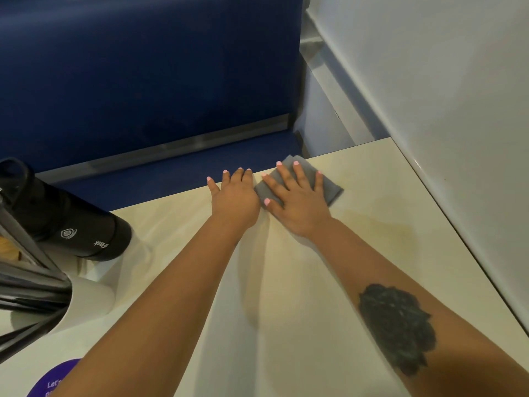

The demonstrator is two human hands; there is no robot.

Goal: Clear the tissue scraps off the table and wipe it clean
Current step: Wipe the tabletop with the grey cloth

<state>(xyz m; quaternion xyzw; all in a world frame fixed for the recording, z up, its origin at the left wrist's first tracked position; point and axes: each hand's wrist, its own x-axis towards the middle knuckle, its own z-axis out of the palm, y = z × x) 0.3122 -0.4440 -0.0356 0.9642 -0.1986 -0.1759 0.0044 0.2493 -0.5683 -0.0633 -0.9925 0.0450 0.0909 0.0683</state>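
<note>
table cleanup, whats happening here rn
A person is wiping the cream table. The right hand presses flat on a folded grey cloth at the far edge, while the left hand rests beside it. No tissue scraps show. A black flask lies at the left.

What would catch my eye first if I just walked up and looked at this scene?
Probably the two bare arms stretched across the pale table, with the right hand pressed flat on a folded grey cloth at the far edge and the left hand resting open right beside it. Next, the dark tattoo on the right forearm, and the black flask lying on its side at the left.
</note>
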